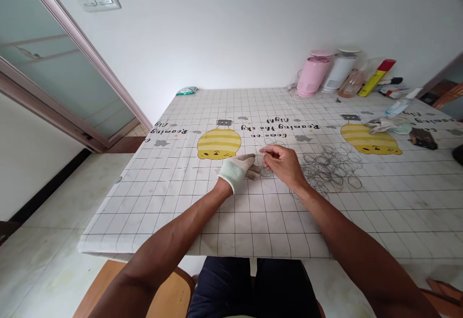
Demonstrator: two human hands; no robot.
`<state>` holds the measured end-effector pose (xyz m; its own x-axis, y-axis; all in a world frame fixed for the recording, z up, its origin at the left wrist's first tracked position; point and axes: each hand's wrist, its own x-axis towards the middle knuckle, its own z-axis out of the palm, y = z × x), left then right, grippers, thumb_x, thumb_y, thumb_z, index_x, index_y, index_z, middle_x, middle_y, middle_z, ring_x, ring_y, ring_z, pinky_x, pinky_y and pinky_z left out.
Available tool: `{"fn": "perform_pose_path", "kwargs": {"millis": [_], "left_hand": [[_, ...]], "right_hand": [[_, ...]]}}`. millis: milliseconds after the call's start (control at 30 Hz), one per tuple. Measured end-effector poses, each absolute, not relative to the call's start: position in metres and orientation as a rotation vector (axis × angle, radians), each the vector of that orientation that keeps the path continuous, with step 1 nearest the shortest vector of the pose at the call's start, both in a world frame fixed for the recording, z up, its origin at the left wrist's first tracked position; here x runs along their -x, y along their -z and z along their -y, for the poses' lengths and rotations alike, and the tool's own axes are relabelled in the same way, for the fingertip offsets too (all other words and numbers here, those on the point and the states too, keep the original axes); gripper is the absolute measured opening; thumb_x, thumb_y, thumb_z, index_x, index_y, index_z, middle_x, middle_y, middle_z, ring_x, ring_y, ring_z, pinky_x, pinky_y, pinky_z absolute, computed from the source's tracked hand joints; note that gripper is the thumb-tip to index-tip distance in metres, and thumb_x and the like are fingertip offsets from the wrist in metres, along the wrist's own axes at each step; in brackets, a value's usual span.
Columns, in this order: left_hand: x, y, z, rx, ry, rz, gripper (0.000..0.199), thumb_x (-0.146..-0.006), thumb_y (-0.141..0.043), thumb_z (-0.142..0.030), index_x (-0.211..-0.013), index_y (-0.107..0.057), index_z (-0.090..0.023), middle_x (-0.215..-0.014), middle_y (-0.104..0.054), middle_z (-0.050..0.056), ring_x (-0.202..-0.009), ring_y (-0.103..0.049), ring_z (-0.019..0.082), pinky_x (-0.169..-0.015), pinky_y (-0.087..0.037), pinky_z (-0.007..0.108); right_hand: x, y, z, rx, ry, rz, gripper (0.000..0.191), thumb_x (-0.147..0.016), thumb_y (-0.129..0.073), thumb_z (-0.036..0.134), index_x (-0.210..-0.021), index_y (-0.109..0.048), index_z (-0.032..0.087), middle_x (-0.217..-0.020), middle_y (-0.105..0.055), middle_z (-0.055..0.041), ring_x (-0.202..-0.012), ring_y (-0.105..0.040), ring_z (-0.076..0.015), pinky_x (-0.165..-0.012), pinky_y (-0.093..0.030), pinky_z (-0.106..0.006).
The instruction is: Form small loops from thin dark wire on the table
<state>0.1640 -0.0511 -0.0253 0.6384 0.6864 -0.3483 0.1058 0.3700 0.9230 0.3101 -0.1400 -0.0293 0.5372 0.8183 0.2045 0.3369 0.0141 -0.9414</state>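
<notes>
My left hand (238, 167) wears a pale work glove with a mint-green cuff. Its fingers stretch to the right just above the table, slightly apart, and nothing plainly shows between them. Close by on the right is my bare right hand (282, 162), thumb and forefinger pinched together. Whatever it pinches is too thin to make out. A tangled pile of thin, dark wire loops (327, 168) lies beside and partly behind my right wrist. A few loose wire loops (266, 171) lie between and behind the two hands.
A checked tablecloth (173, 212) covers the table. Pink (314, 74) and white cylindrical devices (338, 72) stand by the wall, alongside bottles and a yellow-red can (376, 77). Another glove (385, 124) and a small dark box (423, 138) lie at right. A green packet (186, 90) rests at the back left.
</notes>
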Motion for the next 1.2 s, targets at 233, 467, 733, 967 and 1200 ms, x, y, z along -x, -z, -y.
{"fn": "perform_pose_path", "kwargs": {"millis": [233,467,733,967,1200], "left_hand": [[-0.157,0.029,0.035,-1.138,-0.501,-0.725,0.027,-0.102,-0.065,-0.023,-0.121,-0.071,-0.005,-0.082,-0.077,0.012,-0.069,-0.074,0.020,-0.071,-0.061,0.035],[-0.153,0.031,0.036,-0.941,-0.396,-0.548,0.022,-0.096,-0.073,-0.021,-0.111,-0.070,-0.005,-0.085,-0.074,0.012,-0.073,-0.072,0.019,-0.080,-0.060,0.038],[-0.153,0.014,0.031,-1.564,-0.716,-0.869,0.030,-0.089,-0.079,-0.036,-0.116,-0.081,-0.024,-0.123,-0.081,0.007,-0.126,-0.069,0.025,-0.113,-0.050,0.034],[-0.149,0.011,0.034,-1.303,-0.749,-0.700,0.027,-0.093,-0.070,-0.032,-0.108,-0.081,-0.012,-0.094,-0.083,0.009,-0.091,-0.076,0.019,-0.097,-0.060,0.035],[-0.150,-0.002,0.039,-1.374,-0.760,-0.837,0.016,-0.089,-0.069,-0.025,-0.084,-0.081,-0.016,-0.081,-0.080,0.005,-0.084,-0.074,0.018,-0.086,-0.061,0.030]], "right_hand": [[-0.305,0.026,0.144,1.647,-0.282,1.075,0.026,-0.086,-0.064,0.026,-0.102,-0.084,0.020,-0.083,-0.078,-0.0053,-0.069,-0.070,-0.0201,-0.061,-0.053,-0.033],[-0.308,0.018,0.147,1.615,-0.391,1.046,0.027,-0.086,-0.062,0.027,-0.102,-0.083,0.020,-0.078,-0.076,-0.0042,-0.061,-0.062,-0.0175,-0.054,-0.047,-0.031],[-0.305,0.032,0.145,1.642,-0.120,1.280,0.021,-0.090,-0.062,0.022,-0.098,-0.081,0.023,-0.088,-0.079,-0.0052,-0.073,-0.069,-0.0208,-0.068,-0.055,-0.035],[-0.296,0.037,0.146,1.613,-0.035,1.497,0.022,-0.092,-0.058,0.015,-0.097,-0.076,0.024,-0.084,-0.075,-0.0034,-0.072,-0.066,-0.0197,-0.069,-0.052,-0.034],[-0.300,0.016,0.157,1.637,0.145,1.492,0.043,-0.104,-0.061,0.035,-0.063,-0.056,0.024,-0.058,-0.054,-0.0006,-0.055,-0.047,-0.0161,-0.055,-0.037,-0.034]]}}
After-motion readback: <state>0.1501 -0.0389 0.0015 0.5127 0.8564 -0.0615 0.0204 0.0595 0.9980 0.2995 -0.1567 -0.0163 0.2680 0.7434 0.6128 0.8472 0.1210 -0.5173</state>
